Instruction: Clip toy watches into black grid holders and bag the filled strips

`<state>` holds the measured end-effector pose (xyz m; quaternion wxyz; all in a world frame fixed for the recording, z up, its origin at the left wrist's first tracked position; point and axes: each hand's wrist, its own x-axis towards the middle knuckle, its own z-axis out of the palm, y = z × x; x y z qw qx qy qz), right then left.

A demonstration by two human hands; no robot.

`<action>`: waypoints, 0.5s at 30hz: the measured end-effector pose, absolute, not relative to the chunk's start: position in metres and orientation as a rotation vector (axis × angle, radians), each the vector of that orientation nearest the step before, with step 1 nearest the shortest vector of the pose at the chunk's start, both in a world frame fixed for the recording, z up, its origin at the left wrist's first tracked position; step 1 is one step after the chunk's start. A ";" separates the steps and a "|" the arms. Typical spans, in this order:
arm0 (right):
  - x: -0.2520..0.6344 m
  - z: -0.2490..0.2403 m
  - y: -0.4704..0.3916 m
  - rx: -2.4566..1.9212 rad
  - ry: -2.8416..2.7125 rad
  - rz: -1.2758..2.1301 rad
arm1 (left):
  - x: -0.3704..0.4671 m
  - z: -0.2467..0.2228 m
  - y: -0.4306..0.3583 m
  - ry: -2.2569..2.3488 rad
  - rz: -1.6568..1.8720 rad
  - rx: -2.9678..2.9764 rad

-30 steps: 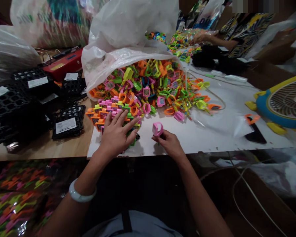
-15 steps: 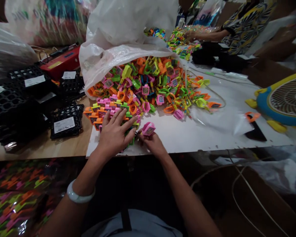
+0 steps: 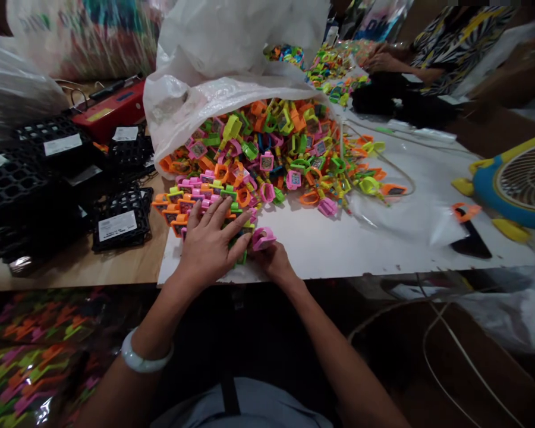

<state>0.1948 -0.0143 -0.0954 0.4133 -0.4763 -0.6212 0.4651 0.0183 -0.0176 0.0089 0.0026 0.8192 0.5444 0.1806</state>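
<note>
My left hand [image 3: 209, 241] lies spread over tight rows of small plastic toy watches [image 3: 172, 211] in orange, pink, yellow and green. What holds those rows is mostly hidden under the hand. Just right of it, my right hand [image 3: 274, 261] is closed on a pink toy watch [image 3: 264, 238], whose rounded band stands up above the fingers. The fingertips of that hand are partly hidden beside the rows. Behind both hands, a loose heap of the same toys [image 3: 267, 160] spills from a large white plastic bag [image 3: 182, 101].
Black lattice trays with white labels [image 3: 118, 226] are stacked at left, near a red box [image 3: 111, 110]. A yellow-blue fan [image 3: 517, 184], a dark flat object [image 3: 472, 241] and a cable lie right. Across the table, a co-worker's hands [image 3: 383, 62] are near another pile.
The pink toy watch has turned in my right hand and come closer to the rows; its picture face no longer shows. My left hand stays spread. The view has shifted slightly.
</note>
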 end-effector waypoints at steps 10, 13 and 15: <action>0.172 -0.087 -0.014 -1.293 -1.813 1.003 | 0.041 0.021 -0.010 1.642 0.457 2.619; 0.162 -0.093 -0.016 -1.391 -1.806 0.917 | 0.050 0.019 -0.007 1.616 0.409 2.668; 0.165 -0.092 -0.017 -1.338 -1.836 0.959 | 0.048 0.017 -0.009 1.626 0.411 2.681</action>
